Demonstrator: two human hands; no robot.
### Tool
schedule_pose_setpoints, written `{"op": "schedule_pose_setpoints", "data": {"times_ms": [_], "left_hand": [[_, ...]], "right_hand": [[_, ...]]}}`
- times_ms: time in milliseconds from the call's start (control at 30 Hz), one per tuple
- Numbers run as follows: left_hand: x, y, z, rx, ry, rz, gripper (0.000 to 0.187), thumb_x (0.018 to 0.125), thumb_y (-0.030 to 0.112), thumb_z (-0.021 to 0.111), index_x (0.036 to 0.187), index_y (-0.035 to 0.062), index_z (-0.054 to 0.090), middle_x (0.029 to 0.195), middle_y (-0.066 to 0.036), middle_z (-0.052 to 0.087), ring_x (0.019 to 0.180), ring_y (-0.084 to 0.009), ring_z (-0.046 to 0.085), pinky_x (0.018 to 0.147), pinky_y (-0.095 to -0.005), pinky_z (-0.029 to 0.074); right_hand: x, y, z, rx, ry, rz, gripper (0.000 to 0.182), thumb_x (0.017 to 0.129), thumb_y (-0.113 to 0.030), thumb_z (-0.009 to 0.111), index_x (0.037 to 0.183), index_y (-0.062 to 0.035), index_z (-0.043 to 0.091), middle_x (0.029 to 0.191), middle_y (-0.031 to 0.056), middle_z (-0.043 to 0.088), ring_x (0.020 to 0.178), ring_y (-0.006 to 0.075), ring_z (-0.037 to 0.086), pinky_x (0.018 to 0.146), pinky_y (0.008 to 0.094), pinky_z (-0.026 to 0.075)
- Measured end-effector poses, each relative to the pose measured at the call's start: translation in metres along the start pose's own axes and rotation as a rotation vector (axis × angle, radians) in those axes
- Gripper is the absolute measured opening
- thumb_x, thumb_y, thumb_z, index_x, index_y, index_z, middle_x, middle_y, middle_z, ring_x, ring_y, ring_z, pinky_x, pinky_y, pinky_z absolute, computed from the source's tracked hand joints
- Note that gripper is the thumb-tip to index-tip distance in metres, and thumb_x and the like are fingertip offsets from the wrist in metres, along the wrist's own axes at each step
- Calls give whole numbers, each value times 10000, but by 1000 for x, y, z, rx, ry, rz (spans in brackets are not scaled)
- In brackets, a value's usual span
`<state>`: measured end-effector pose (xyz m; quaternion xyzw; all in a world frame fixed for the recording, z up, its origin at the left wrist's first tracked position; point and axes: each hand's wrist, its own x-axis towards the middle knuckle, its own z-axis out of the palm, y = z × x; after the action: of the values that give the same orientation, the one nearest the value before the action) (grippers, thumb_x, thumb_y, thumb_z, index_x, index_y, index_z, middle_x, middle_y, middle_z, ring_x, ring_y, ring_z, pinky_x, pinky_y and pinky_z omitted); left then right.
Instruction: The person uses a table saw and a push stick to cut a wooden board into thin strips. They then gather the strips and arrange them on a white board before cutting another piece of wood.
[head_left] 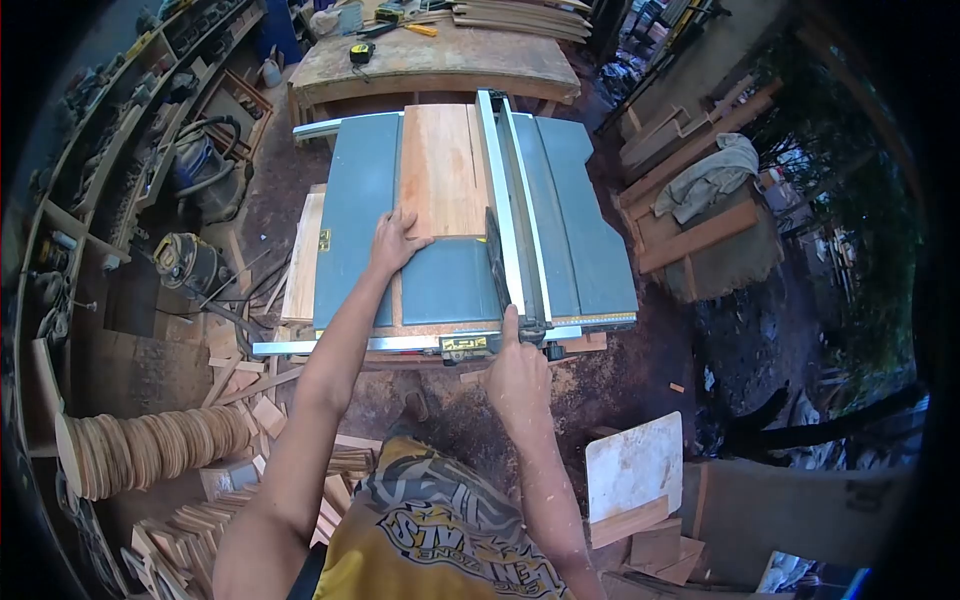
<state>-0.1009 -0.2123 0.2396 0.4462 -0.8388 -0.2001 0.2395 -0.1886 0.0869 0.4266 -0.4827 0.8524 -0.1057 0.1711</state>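
A wide wooden board point(437, 170) lies on the grey top of a table saw point(447, 285), along the left side of the metal rip fence point(511, 215). My left hand point(397, 240) rests at the board's near left corner, thumb by the near edge and fingers spread. At the saw's front edge is my right hand point(519, 372), index finger stretched forward and the others curled. A long black push stick point(496, 262) runs from this hand to the board's near right corner. The fingers' underside is hidden. A dark slit shows in the board near the fence.
Behind the saw stands a wooden workbench point(430, 62) with a tape measure point(362, 53) and stacked thin boards. Shop vacuums point(187, 262) and shelves are on the left. Round wooden discs point(150, 450) and offcuts lie near left; a white panel point(634, 468) leans near right.
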Motion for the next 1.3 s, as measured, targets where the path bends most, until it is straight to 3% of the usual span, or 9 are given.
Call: {"op": "schedule_pose_setpoints", "data": {"times_ms": [167,367,700,1033,1133,1233,1300], "left_hand": [[30,-11,5,17,-23,8,805,699,447,832,1311,-19,596,1485,-261,416,1300,-387,450,1095,-416,395],[60,-27,19,-9,2,19,775,709,464,822,1310,25,607,1487,-269,401,1261,-397,459,1085,-426,401],[102,-35,24,48,-3,36,754,719,447,820,1320,46,602,1431,-288,440,1111,-416,488,1022,-439,430],[122,-42,13,57,-32,88,715,768,422,792,1327,31,578,1419,-323,441,1261,-501,430,1100,-503,360],[120,-62,12,108,49,202,662,829,417,732,1327,16,563,1381,-296,487,1258,-510,428,1133,-551,297],[112,-83,-7,193,96,304,618,864,399,691,1316,0,558,1361,-284,509,1250,-487,436,1149,-571,257],[91,-83,-28,256,94,330,615,872,386,677,1327,-4,543,1359,-280,514,1241,-464,444,1151,-577,247]], "right_hand": [[31,-4,-6,-39,13,-5,692,816,8,589,1447,117,325,756,272,670,742,419,702,668,503,555],[61,-5,-12,-16,24,-21,630,820,38,553,1414,135,370,716,271,660,712,410,701,633,491,555],[109,-9,-15,0,99,-70,598,810,66,509,1392,147,399,672,277,642,681,409,693,629,479,557],[203,-28,-39,43,65,-38,489,848,25,518,1331,97,479,900,329,671,927,469,673,816,531,531],[239,-32,-42,33,117,-81,443,850,19,510,1290,71,522,942,339,667,949,468,668,822,526,534],[287,-30,-32,54,186,-65,538,809,56,474,1339,-3,547,858,315,677,693,391,704,572,474,557],[334,-24,-26,78,183,-109,525,814,44,470,1331,-3,546,836,294,681,633,371,694,513,455,544]]}}
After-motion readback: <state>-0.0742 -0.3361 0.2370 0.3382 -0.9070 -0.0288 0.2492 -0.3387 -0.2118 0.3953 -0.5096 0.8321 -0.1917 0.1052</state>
